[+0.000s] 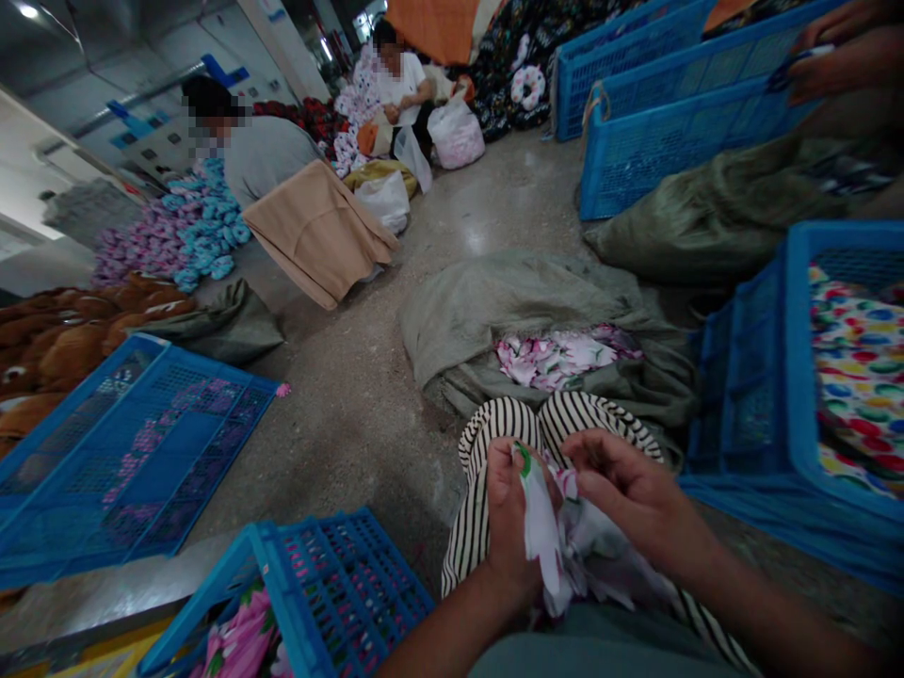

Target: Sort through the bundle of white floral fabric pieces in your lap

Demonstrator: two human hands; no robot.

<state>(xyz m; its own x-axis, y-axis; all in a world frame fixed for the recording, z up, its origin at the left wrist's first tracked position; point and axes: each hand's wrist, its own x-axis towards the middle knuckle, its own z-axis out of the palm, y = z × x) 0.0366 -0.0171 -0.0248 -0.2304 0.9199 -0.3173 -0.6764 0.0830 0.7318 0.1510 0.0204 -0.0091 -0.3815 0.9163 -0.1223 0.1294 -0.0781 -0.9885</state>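
Observation:
A white fabric piece with pink and green print [542, 532] is gripped in my left hand [508, 513], its upper edge rising past the thumb. Just right of it, my right hand [621, 485] has its fingers bent and pinched together; whether thread, a needle or a cloth edge is between them is too small to make out. More pale printed cloth [607, 546] lies bunched on my lap, over black-and-white striped trousers [501, 428]. Beyond my knees, an olive sack [494, 292] lies open with similar pink-and-white pieces [557, 356] inside.
A blue crate [339, 584] with pink fabric stands at my left, another [749, 395] with dotted cloth at my right. A tipped blue crate [176, 452] lies farther left. Two people [272, 151] [402, 85] sit ahead among plush piles. Another person's hand [840, 61] shows upper right.

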